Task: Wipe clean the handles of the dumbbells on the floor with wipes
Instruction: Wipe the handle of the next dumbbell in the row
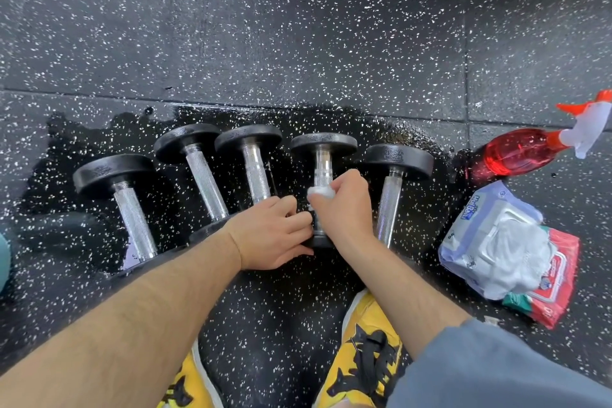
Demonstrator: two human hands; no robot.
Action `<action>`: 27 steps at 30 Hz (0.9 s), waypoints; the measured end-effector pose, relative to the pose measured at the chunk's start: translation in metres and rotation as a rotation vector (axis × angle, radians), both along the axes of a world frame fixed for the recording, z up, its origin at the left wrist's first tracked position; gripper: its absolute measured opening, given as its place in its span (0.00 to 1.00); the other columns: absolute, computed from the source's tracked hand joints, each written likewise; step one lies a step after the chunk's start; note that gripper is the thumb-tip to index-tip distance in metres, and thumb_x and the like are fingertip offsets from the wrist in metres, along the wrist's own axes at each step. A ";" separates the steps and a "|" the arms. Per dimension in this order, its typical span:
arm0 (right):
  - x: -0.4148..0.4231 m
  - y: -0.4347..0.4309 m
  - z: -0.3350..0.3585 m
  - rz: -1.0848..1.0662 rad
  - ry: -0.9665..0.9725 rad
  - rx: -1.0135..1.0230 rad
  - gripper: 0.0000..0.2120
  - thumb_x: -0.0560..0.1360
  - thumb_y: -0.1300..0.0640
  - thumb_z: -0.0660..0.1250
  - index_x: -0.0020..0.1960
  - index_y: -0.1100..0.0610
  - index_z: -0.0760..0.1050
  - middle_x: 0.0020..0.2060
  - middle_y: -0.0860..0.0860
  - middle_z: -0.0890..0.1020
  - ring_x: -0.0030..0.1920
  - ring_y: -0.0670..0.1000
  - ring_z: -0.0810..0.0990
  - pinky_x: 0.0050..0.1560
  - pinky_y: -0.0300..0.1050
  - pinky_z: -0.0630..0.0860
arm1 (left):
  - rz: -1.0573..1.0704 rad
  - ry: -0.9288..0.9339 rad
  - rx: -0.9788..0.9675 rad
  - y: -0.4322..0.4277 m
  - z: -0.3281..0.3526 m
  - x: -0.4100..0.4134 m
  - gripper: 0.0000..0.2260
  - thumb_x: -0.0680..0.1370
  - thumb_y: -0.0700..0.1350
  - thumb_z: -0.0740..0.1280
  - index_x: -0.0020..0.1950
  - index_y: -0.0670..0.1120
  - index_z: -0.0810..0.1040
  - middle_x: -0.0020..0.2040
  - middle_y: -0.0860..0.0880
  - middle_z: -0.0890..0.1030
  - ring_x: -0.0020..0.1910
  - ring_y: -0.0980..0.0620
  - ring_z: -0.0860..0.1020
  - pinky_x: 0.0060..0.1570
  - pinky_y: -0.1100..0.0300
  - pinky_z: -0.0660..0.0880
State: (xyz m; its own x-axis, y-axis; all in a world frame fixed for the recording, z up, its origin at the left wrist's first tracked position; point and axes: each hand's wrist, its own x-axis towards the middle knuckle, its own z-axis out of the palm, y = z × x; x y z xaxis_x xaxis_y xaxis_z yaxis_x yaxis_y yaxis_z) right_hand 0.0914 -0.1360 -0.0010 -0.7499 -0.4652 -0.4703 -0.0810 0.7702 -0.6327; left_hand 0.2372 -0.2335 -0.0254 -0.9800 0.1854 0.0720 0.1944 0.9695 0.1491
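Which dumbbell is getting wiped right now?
The fourth dumbbell from the left: the right hand grips a white wipe against its handle; no other dumbbell has a wipe on it.
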 end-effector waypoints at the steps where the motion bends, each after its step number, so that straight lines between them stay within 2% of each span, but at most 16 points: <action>1: -0.001 0.000 0.000 -0.011 -0.015 -0.002 0.13 0.71 0.52 0.72 0.47 0.53 0.69 0.46 0.49 0.74 0.43 0.50 0.76 0.42 0.49 0.76 | -0.001 0.001 0.002 0.000 0.000 0.000 0.17 0.84 0.58 0.60 0.49 0.47 0.79 0.44 0.51 0.73 0.41 0.48 0.68 0.38 0.54 0.71; 4: -0.005 0.007 -0.001 -0.062 -0.116 -0.010 0.16 0.75 0.52 0.73 0.56 0.53 0.69 0.49 0.47 0.75 0.46 0.46 0.76 0.43 0.42 0.72 | -0.002 0.003 -0.006 -0.001 0.001 -0.001 0.17 0.84 0.58 0.60 0.48 0.47 0.79 0.43 0.52 0.72 0.41 0.49 0.67 0.38 0.55 0.70; 8: -0.012 0.016 -0.005 -0.148 -0.323 -0.035 0.18 0.79 0.56 0.69 0.66 0.52 0.69 0.54 0.46 0.78 0.51 0.45 0.78 0.53 0.44 0.78 | -0.011 -0.016 -0.028 0.000 0.003 0.000 0.17 0.85 0.59 0.59 0.50 0.48 0.78 0.44 0.52 0.72 0.42 0.49 0.66 0.39 0.55 0.71; 11: -0.018 0.007 -0.006 -0.153 -0.472 -0.059 0.21 0.77 0.57 0.70 0.69 0.53 0.71 0.59 0.48 0.79 0.54 0.47 0.79 0.47 0.39 0.75 | -0.015 -0.022 -0.037 -0.001 0.003 0.000 0.17 0.85 0.59 0.59 0.50 0.47 0.78 0.44 0.52 0.73 0.42 0.49 0.66 0.39 0.55 0.72; 13: -0.026 0.001 -0.004 -0.183 -0.569 -0.088 0.22 0.73 0.61 0.69 0.66 0.56 0.74 0.57 0.50 0.81 0.56 0.50 0.81 0.53 0.45 0.78 | -0.017 -0.026 -0.036 0.000 0.004 0.000 0.17 0.85 0.59 0.59 0.51 0.47 0.77 0.45 0.52 0.73 0.42 0.49 0.66 0.40 0.54 0.73; 15: -0.030 -0.002 0.003 -0.254 -0.673 -0.140 0.19 0.72 0.69 0.65 0.62 0.59 0.77 0.51 0.52 0.83 0.53 0.50 0.83 0.60 0.50 0.78 | -0.020 -0.031 -0.044 0.000 0.004 -0.001 0.17 0.85 0.59 0.59 0.51 0.47 0.77 0.45 0.52 0.73 0.42 0.49 0.66 0.40 0.55 0.73; 18: -0.035 -0.008 0.003 -0.378 -0.765 -0.170 0.22 0.72 0.72 0.63 0.65 0.64 0.77 0.56 0.60 0.83 0.59 0.59 0.81 0.66 0.58 0.75 | -0.018 -0.033 -0.052 -0.001 0.006 -0.001 0.16 0.85 0.59 0.59 0.51 0.48 0.77 0.45 0.52 0.73 0.43 0.50 0.65 0.40 0.56 0.71; 21: -0.035 -0.016 0.004 -0.453 -0.780 -0.188 0.20 0.71 0.74 0.60 0.61 0.65 0.78 0.56 0.62 0.83 0.59 0.60 0.81 0.67 0.59 0.74 | -0.026 -0.036 -0.058 0.000 0.006 -0.002 0.16 0.85 0.59 0.59 0.50 0.48 0.77 0.45 0.52 0.73 0.42 0.50 0.66 0.40 0.57 0.70; 24: -0.032 -0.012 0.005 -0.404 -0.696 -0.170 0.22 0.74 0.68 0.67 0.67 0.59 0.75 0.60 0.55 0.81 0.61 0.54 0.78 0.66 0.52 0.74 | -0.023 -0.031 -0.065 0.000 0.005 -0.001 0.17 0.85 0.59 0.59 0.50 0.48 0.77 0.44 0.52 0.73 0.42 0.50 0.65 0.39 0.57 0.70; 25: -0.030 -0.008 0.004 -0.375 -0.629 -0.160 0.23 0.73 0.65 0.70 0.68 0.57 0.75 0.59 0.52 0.80 0.59 0.51 0.78 0.62 0.48 0.75 | -0.020 -0.027 -0.064 0.000 0.005 -0.001 0.17 0.85 0.59 0.59 0.50 0.48 0.77 0.44 0.52 0.73 0.42 0.50 0.65 0.39 0.56 0.70; 27: -0.028 0.000 0.002 -0.345 -0.455 -0.161 0.18 0.73 0.59 0.73 0.62 0.54 0.77 0.53 0.48 0.81 0.50 0.45 0.80 0.48 0.38 0.75 | -0.014 -0.013 -0.055 0.001 0.004 -0.001 0.17 0.85 0.59 0.58 0.50 0.48 0.77 0.44 0.52 0.73 0.42 0.49 0.65 0.39 0.56 0.71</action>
